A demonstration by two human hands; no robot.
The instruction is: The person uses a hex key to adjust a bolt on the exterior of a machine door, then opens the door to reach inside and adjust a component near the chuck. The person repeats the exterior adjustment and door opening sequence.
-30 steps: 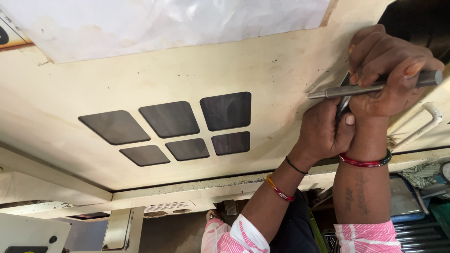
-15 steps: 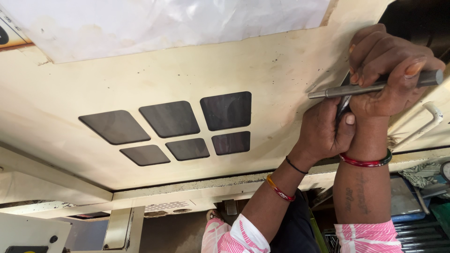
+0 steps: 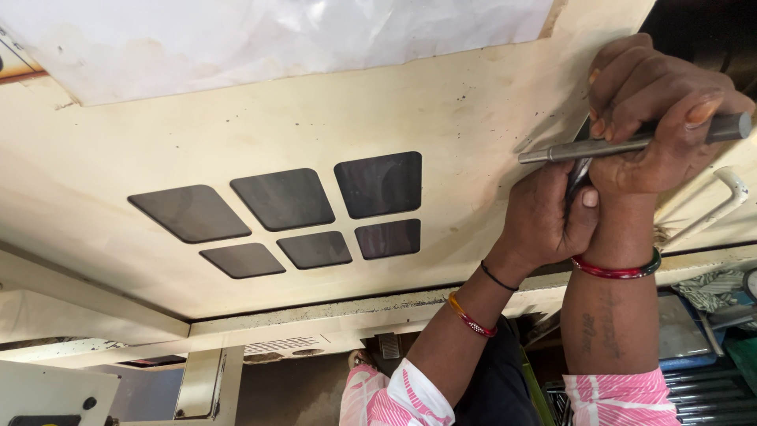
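My right hand grips a grey metal rod that lies nearly level against a cream machine panel. The rod's thin end points left and its thick end sticks out past my fingers on the right. Just below it, my left hand is closed around a dark slim tool standing upright under the rod. Both wrists wear bangles, and pink striped sleeves show at the bottom.
Several dark glassy window panes are set in the panel left of my hands. White sheeting covers the panel's top. A white bent handle sits at the right edge. Metal parts and a blue tray lie lower right.
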